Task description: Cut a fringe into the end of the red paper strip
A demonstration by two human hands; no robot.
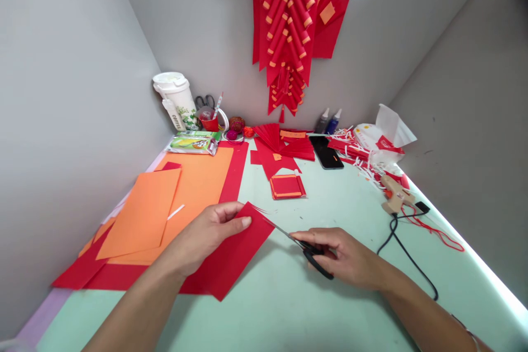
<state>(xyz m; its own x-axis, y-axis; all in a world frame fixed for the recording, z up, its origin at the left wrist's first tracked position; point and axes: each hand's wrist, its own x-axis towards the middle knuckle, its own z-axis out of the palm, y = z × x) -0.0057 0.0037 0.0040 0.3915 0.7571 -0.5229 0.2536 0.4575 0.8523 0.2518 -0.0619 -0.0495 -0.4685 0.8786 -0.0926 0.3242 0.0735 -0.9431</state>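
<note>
Between the thumb and fingers of my left hand [218, 231] is a red sheet of paper [243, 256], tilted above the table. Thin strips fringe its upper edge. My right hand [334, 256] grips the black handles of a pair of scissors [312, 259], with fingers through the loops. The blades point up and left and meet the paper's right corner; how far apart they are is hard to see. Beneath and left of my left hand lie orange sheets [142, 212] over larger red sheets [119, 278]. Ahead sits a small stack of red pieces with orange borders [287, 186].
At the back left stand a white coffee cup [175, 96], a green packet [193, 143] and a red pot [209, 122]. A phone [326, 152], paper scraps [350, 148] and a glue gun [396, 195] with a black cable lie right. Red firecracker decorations [289, 16] hang on the wall.
</note>
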